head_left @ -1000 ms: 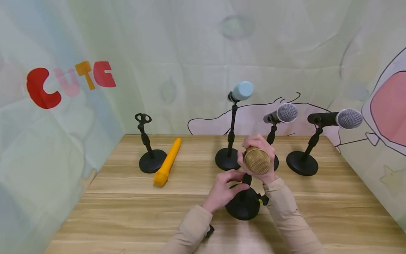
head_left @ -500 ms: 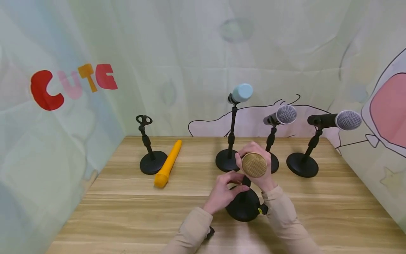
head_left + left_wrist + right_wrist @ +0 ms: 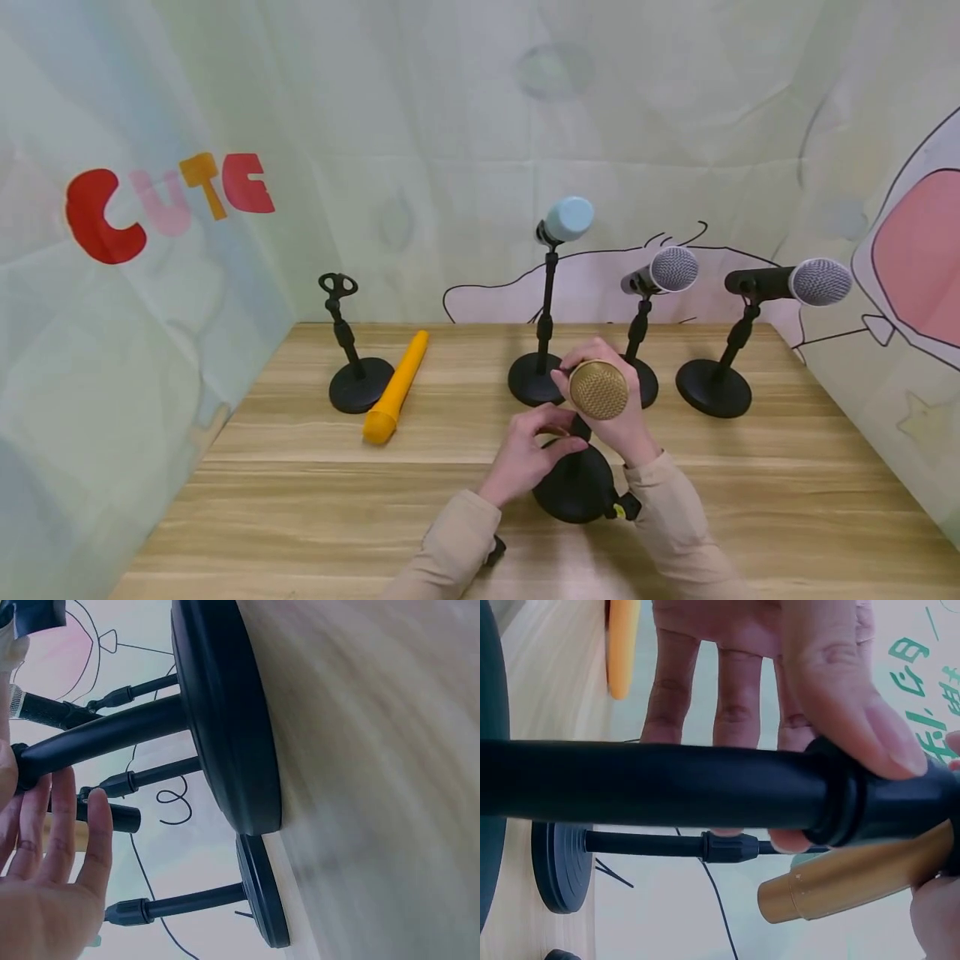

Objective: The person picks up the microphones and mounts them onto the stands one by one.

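Note:
My right hand (image 3: 626, 425) grips a gold microphone (image 3: 598, 389) above a black microphone stand (image 3: 573, 492), its mesh head toward me. Below it, my left hand (image 3: 523, 454) holds the stand's pole, fingers on one side and thumb on the other. The right wrist view shows the left thumb (image 3: 885, 735) on the pole's black collar (image 3: 840, 791). There the gold microphone's handle (image 3: 855, 874) slants beside the collar. The left wrist view has the round base (image 3: 232, 720) flat on the table. The right hand hides the stand's top in the head view.
Behind stand a light-blue microphone (image 3: 568, 219) and two silver-headed microphones, one the far-right microphone (image 3: 821, 282), each on a black stand. At left, a stand with a bare clip (image 3: 337, 285) stands beside a yellow microphone (image 3: 396, 387) lying on the wooden table (image 3: 315, 500).
My right hand and the gold microphone have moved slightly down and left. My left hand keeps its hold on the pole, and the other microphones and stands stay put.

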The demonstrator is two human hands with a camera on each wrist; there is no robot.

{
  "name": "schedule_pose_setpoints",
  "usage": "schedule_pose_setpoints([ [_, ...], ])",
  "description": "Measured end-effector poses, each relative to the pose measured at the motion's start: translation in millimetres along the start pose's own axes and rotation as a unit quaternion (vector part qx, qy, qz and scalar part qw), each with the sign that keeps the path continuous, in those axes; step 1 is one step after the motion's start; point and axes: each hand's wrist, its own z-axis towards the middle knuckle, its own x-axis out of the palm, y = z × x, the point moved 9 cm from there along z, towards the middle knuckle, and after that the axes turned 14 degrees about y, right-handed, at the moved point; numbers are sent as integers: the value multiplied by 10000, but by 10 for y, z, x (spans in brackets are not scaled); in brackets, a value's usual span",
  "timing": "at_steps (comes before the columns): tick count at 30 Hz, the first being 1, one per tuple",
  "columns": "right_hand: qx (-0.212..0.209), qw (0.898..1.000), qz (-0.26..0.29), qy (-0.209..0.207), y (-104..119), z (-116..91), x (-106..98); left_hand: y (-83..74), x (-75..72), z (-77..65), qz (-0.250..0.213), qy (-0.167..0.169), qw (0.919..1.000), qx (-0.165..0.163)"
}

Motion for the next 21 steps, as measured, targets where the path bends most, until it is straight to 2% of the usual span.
schedule_pose_setpoints([
  [5, 366, 9991, 125, 146, -58, -33, 3, 7, 7, -7, -53, -3, 10000, -26],
  [9, 421, 9987, 122, 253, -56, -26, 12, 8, 5, -10, -97, 49, 9998, -148],
  [16, 440, 9981, 236, 356, -38, -26, 17, 124, 101, 2, -35, 554, 9946, -877],
  [21, 522, 9976, 151, 427, -78, -52, -16, 143, 150, 18, 195, 698, 9915, -1080],
])
